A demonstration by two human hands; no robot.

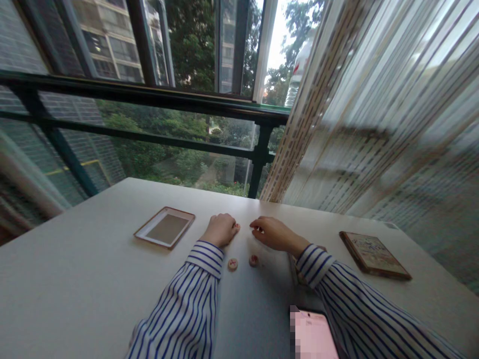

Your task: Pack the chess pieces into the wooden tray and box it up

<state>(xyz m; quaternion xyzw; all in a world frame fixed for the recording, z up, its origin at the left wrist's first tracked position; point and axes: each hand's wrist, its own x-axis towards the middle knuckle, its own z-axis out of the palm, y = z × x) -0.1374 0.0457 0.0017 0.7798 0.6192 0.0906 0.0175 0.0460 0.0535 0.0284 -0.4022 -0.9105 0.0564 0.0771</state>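
My left hand (220, 230) is curled over the white table (93, 259), its fingertips against a small round wooden disc (237, 227) with a red marking, like a Chinese chess piece. Just right of it, my right hand (275, 233) hovers low with thumb and fingers a little apart, and I see nothing between them. Closer to me lie two more pieces: a pale disc with a red character (232, 264) and a darker, reddish one (254, 260). Both sleeves are striped blue and white.
A shallow tray-like lid (164, 228) rests on the left. At right lies a flat box with a patterned top (376, 253). A phone with a pink screen (314, 334) is near me. Partly hidden under my right wrist is another box-like object (295, 271). Railing and curtain stand behind.
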